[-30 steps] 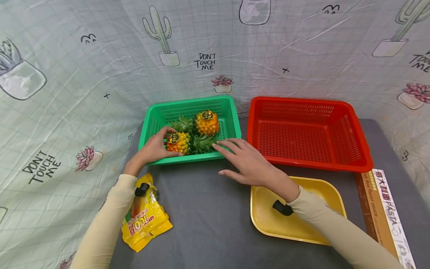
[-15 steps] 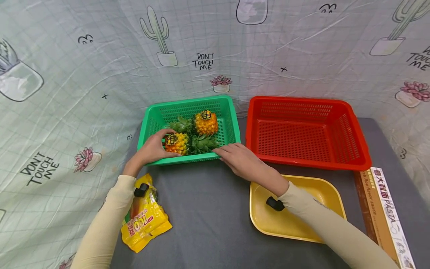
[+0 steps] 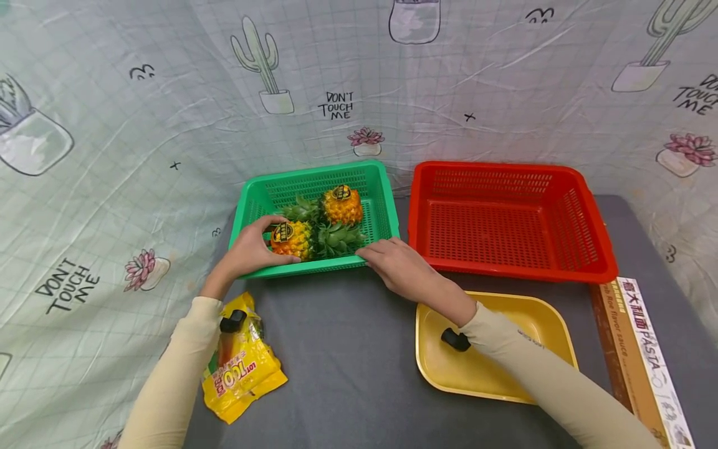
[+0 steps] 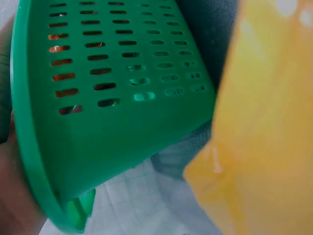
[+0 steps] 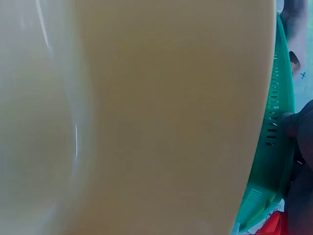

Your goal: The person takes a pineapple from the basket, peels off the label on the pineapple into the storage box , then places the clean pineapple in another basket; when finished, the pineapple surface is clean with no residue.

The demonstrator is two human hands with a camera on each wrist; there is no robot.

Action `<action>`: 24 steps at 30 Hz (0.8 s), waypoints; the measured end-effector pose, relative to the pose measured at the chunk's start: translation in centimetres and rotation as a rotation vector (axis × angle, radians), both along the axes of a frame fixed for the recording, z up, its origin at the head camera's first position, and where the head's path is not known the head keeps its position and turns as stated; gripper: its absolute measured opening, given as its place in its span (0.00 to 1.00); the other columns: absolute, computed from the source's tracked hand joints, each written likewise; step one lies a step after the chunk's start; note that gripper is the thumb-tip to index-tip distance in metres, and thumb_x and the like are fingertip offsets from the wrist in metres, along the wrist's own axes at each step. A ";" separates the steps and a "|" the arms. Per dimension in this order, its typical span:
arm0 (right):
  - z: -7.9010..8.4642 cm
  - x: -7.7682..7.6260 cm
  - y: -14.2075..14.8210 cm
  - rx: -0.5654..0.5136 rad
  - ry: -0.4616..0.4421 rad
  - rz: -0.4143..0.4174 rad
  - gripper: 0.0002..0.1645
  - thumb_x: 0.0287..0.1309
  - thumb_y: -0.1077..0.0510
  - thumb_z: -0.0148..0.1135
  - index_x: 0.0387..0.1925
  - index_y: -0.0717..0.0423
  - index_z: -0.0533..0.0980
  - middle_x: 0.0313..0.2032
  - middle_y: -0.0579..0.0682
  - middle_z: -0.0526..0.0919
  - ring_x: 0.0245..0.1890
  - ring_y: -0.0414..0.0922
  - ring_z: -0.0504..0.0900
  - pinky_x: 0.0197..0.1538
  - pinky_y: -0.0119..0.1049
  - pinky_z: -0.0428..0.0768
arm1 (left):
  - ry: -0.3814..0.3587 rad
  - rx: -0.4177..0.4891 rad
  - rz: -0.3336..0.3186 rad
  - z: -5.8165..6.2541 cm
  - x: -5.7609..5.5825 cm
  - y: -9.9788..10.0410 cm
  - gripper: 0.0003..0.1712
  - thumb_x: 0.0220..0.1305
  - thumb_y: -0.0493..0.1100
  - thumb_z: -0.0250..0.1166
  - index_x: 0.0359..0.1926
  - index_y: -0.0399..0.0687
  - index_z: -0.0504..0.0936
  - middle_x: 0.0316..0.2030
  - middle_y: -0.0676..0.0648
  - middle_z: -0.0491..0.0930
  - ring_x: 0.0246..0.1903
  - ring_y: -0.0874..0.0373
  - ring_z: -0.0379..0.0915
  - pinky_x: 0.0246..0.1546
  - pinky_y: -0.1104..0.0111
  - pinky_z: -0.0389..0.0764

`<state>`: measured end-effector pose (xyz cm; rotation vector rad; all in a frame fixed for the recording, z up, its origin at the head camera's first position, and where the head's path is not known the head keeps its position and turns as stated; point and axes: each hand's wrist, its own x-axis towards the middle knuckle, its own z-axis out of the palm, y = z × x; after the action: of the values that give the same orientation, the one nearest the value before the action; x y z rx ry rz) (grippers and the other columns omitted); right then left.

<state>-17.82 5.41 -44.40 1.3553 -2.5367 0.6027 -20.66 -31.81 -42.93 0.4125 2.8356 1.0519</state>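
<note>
Two small pineapples lie in the green basket [image 3: 314, 267], side by side with crowns pointing opposite ways. My left hand [image 3: 252, 249] reaches over the basket's near left corner and grips the nearer pineapple [image 3: 297, 240], thumb on the near side and fingers on the far side. Behind it lies the other pineapple [image 3: 343, 207], untouched. My right hand [image 3: 401, 268] pinches the basket's rim at the near right corner. In the right wrist view its thumb presses the outside of the basket wall [image 5: 274, 161]. The left wrist view shows the slotted wall [image 4: 107, 132] and part of my left hand [image 4: 17, 191].
A red basket [image 3: 505, 269] stands to the right of the green one. The yellow tray [image 3: 449, 380] lies under my right forearm. A yellow snack bag [image 3: 244, 374] sits near my left wrist. At the far right lies a pasta box [image 3: 645, 355].
My right hand has moved slightly down from above the pineapple leaves and taken hold of the green basket's rim. The left hand stays on the nearer pineapple.
</note>
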 end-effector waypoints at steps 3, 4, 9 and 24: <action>-0.2 0.1 -0.1 0.005 0.009 -0.004 0.19 0.74 0.64 0.65 0.63 0.60 0.81 0.56 0.54 0.85 0.58 0.52 0.82 0.62 0.49 0.77 | -0.002 0.034 -0.004 0.3 0.4 0.1 0.55 0.49 0.61 0.87 0.73 0.52 0.71 0.70 0.45 0.70 0.67 0.41 0.68 0.60 0.41 0.76; -0.2 0.1 -0.1 0.005 0.013 -0.004 0.20 0.74 0.64 0.65 0.63 0.60 0.81 0.57 0.54 0.85 0.58 0.52 0.82 0.62 0.49 0.77 | 0.003 0.044 -0.003 0.5 0.5 0.1 0.55 0.49 0.60 0.87 0.73 0.51 0.71 0.70 0.45 0.70 0.67 0.42 0.68 0.60 0.41 0.76; -0.4 0.0 -0.2 0.000 0.026 -0.006 0.20 0.72 0.65 0.66 0.63 0.59 0.81 0.57 0.54 0.85 0.58 0.52 0.82 0.61 0.49 0.78 | 0.043 0.057 0.024 1.0 1.1 -0.1 0.54 0.49 0.57 0.87 0.73 0.49 0.71 0.68 0.44 0.71 0.64 0.44 0.69 0.59 0.42 0.75; -0.5 -0.1 -0.2 0.012 0.047 -0.012 0.20 0.73 0.64 0.65 0.63 0.59 0.81 0.56 0.54 0.85 0.56 0.51 0.82 0.59 0.48 0.78 | 0.131 0.107 0.031 3.3 2.6 0.7 0.52 0.49 0.51 0.88 0.73 0.50 0.72 0.67 0.46 0.72 0.64 0.46 0.69 0.60 0.39 0.75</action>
<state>-17.88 5.19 -44.91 1.3405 -2.5139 0.5478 -18.04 -31.12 -39.64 0.4645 2.9158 1.2307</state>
